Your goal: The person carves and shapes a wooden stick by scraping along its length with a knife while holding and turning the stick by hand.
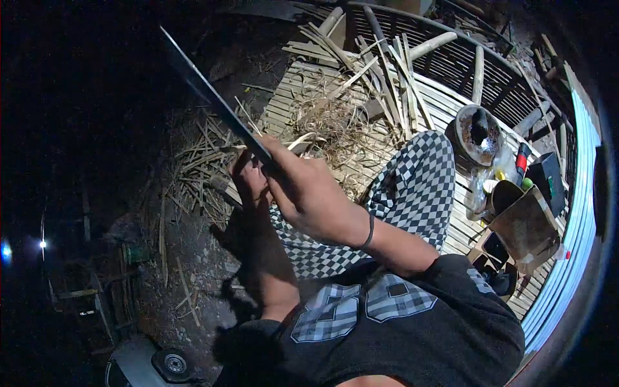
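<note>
A long flat dark blade (213, 97) slants up and to the left from my right hand (309, 190), whose fingers are wrapped round its lower end. My left hand (250, 179) is just beside and partly behind it, fingers bent near the base of the blade. A thin pale strip (300, 140) lies by the hands; its hold is partly hidden. A heap of curly shavings (332, 119) rests on the slatted platform (284, 97) beyond my hands.
Split sticks (406, 84) lie at the platform's far side. On the right are a round pot (477, 135), plastic bags (480, 190), a brown open box (525, 229) and a dark box (547, 180). Scraps (200, 161) cover the ground at left.
</note>
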Demonstrator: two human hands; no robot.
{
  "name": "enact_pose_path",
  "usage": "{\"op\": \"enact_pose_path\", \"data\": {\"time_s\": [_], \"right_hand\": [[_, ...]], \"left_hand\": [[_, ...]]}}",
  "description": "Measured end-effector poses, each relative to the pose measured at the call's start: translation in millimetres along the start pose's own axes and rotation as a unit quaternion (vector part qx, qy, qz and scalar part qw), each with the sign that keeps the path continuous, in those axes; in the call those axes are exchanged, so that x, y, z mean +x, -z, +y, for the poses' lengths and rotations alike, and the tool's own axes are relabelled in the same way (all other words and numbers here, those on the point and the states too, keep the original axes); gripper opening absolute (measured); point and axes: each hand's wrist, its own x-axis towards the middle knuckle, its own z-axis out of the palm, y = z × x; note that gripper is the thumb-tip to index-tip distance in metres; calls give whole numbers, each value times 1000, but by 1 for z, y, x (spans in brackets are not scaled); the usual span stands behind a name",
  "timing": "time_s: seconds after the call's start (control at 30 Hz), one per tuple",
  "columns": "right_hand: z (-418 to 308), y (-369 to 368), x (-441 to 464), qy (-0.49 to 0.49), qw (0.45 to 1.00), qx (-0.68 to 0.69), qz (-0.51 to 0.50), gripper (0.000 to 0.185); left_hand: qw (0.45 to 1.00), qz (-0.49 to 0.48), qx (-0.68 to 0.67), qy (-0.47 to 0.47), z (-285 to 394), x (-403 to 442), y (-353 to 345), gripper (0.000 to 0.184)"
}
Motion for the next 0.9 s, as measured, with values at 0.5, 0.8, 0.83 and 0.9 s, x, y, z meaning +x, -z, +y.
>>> {"op": "enact_pose_path", "data": {"time_s": [0.5, 0.8, 0.83, 0.9], "right_hand": [[-2, -8, 4, 33, 999, 2, 13, 49], [-5, -6, 6, 25, 1000, -5, -4, 46], [-5, -6, 6, 33, 999, 0, 3, 45], [-6, -6, 6, 25, 1000, -8, 4, 45]], "left_hand": [[995, -50, -80, 39, -49, -14, 25, 63], [1000, -22, -8, 16, -17, -17, 7, 66], [999, -28, 24, -26, -17, -17, 6, 65], [1000, -23, 2, 1, -20, -16, 6, 64]]}}
